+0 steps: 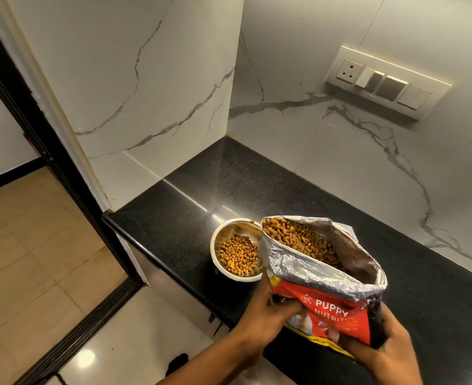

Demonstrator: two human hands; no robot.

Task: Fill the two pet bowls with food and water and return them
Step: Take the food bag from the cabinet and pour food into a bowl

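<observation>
A steel pet bowl [223, 240] stands on the black granite counter [201, 184] near its front left edge, with brown kibble [239, 254] piled in its bottom. To its right a red and silver puppy food bag [332, 307] is tilted toward the bowl, its open mouth full of kibble and hanging over the bowl's right rim. My left hand [270, 312] grips the bag's lower left side. My right hand [381, 345] holds the bag's bottom right corner. Only one bowl is in view.
White marble walls enclose the counter at the left and the back. A switch and socket panel [387, 81] sits on the back wall at the right. A black door frame [35, 129] and tiled floor [35, 259] lie to the left, below the counter edge.
</observation>
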